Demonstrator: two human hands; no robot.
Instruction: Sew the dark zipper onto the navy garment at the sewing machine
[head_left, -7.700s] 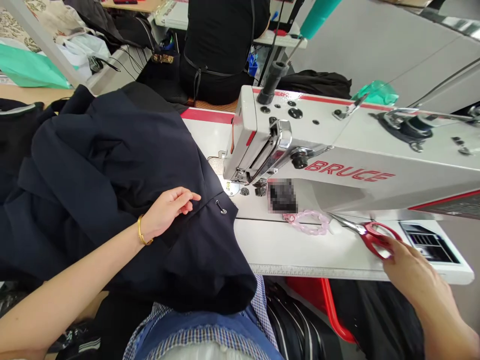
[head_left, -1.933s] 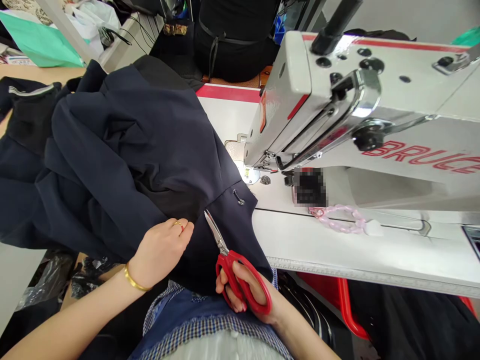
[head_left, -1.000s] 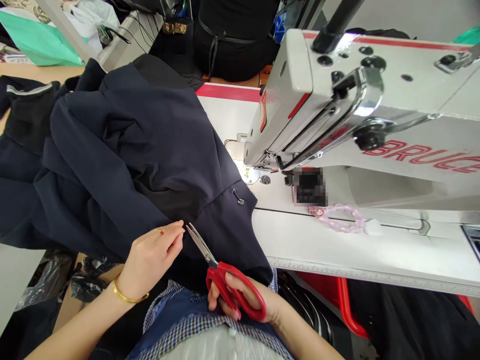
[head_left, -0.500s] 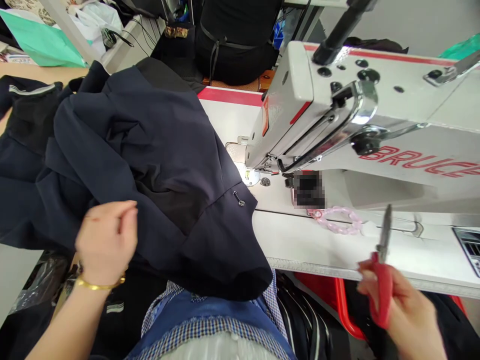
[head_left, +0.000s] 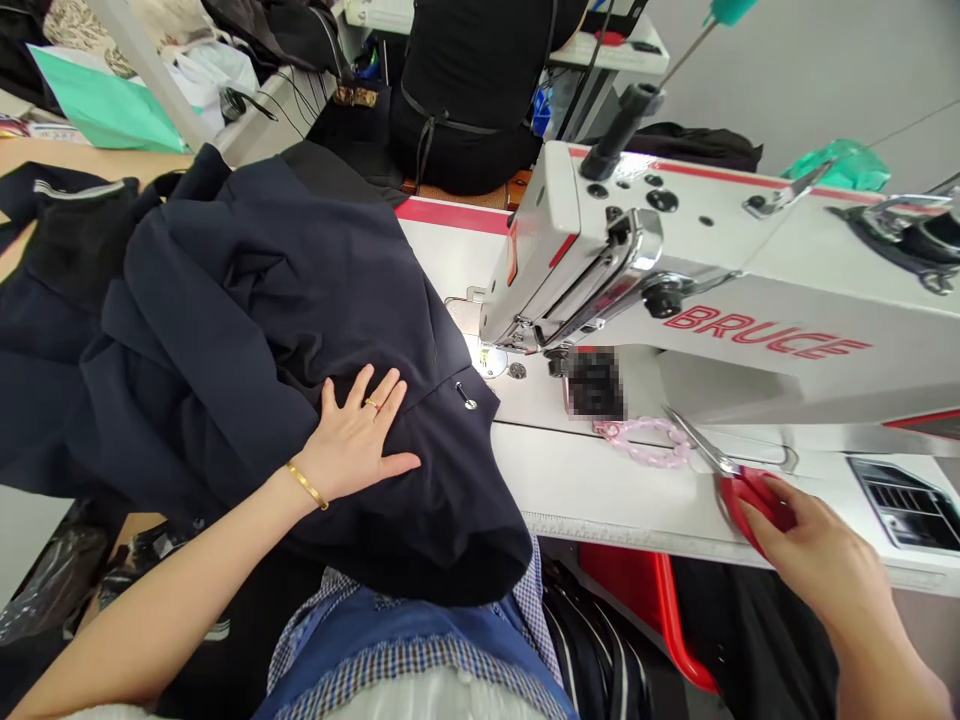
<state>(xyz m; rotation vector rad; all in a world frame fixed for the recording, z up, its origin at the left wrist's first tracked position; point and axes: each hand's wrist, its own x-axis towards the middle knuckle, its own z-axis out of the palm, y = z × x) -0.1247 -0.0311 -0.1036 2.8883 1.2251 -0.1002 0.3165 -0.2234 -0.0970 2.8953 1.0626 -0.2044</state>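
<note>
Spread flat on a dark navy garment (head_left: 360, 270), my left hand (head_left: 356, 430) presses the cloth with its fingers apart. The garment drapes over the table's left part and down over my lap, with a metal eyelet (head_left: 470, 403) near its right edge. My right hand (head_left: 810, 550) grips the red handles of a pair of scissors (head_left: 724, 465) at the front of the machine bed. Their blades point up and left, close to a pink beaded ring (head_left: 652, 442). A white sewing machine (head_left: 720, 260) marked BRUCE stands behind, its needle area just right of the garment.
A small blurred-out object (head_left: 595, 383) sits beside the beaded ring. A control panel (head_left: 907, 500) is set in the table at right. Below the front edge is a red bin (head_left: 667, 620) with dark cloth. A person in black (head_left: 472, 90) sits beyond the table.
My left hand has moved right and opened flat on the garment. The scissors have come down from upright above the table's front edge to lie low over the tabletop, still in my right hand.
</note>
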